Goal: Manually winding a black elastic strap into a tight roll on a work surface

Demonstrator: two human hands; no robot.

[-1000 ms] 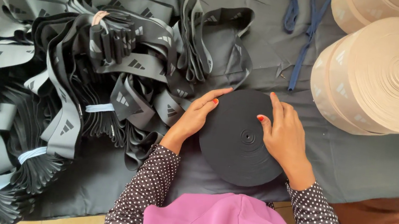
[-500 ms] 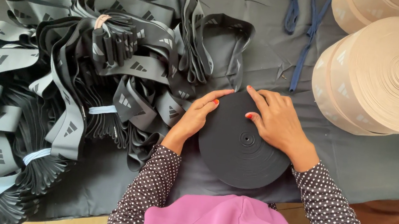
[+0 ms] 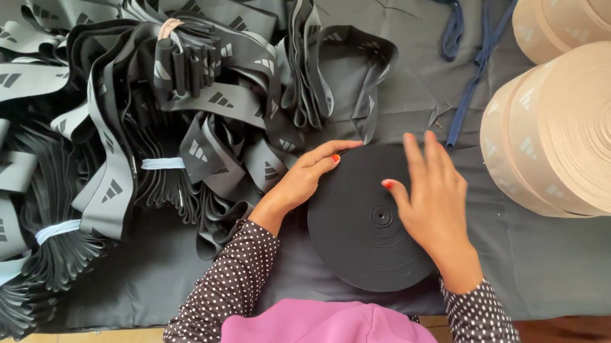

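Head cam: the black elastic roll [image 3: 366, 224] lies flat on the gray cloth [image 3: 588, 259]. Right hand [image 3: 433, 197] rests open on top of it, fingers spread. Left hand [image 3: 304, 179] lies open along its left edge, beside piled gray-black waistband strips [image 3: 172, 97].

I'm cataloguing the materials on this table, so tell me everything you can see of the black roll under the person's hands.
The black roll is a flat, round coil of dark band, apparently woven elastic, wound tightly around a small central hole. It lies on its side on the grey cloth-covered table, near the front edge. The left hand touches its left rim; the right hand lies flat on its top face. Its upper left edge meets the pile of grey and black bands.
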